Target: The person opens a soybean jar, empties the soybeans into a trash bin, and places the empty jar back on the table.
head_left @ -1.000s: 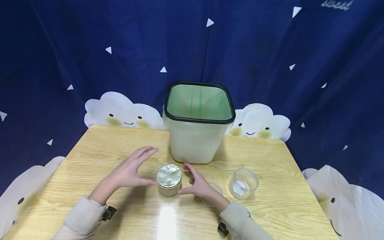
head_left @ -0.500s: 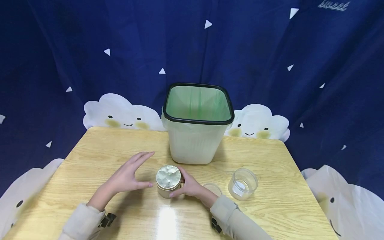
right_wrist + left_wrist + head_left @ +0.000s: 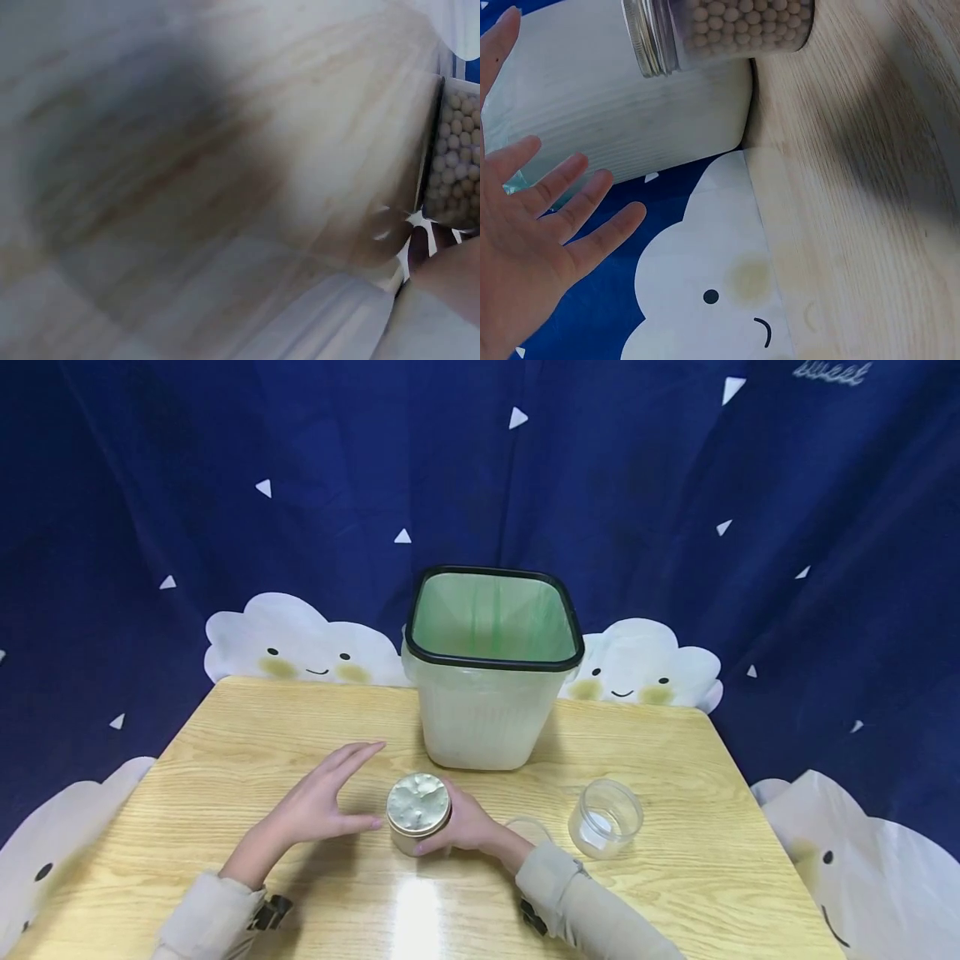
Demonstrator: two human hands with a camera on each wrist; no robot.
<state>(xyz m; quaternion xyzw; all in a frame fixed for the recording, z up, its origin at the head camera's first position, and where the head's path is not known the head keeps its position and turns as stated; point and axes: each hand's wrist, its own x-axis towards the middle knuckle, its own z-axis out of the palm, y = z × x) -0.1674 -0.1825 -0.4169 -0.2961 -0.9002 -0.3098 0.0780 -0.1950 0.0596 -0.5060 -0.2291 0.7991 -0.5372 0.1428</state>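
A person in pale cuffed sleeves [image 3: 208,913] works over a wooden bench [image 3: 288,718], where a round jar [image 3: 415,818] stands upright between two hands, its long axis vertical and its crinkled metallic top [image 3: 417,802] facing up. The right hand [image 3: 472,823] is the nearer: its fingers grip the jar from the right, the thumb across the near side and the others round toward the back, where the jar partly hides their tips. The left hand [image 3: 317,803], fingers spread and holding nothing, waits on the other side, the jar directly to the right of its thumb tip with a strip of bare wood between. The left wrist view shows pale round beads [image 3: 746,21] packed behind the clear wall. Under the right forearm lies a clear disc [image 3: 529,831], partly covered; beyond it to the right sits a clear cup [image 3: 636,806] with something white [image 3: 597,832] inside. Behind the jar, set well apart from the left hand, rises a whitish bin [image 3: 483,718] with a black rim, backed by smiling cloud cutouts [image 3: 307,643] and a dark blue curtain [image 3: 322,443].
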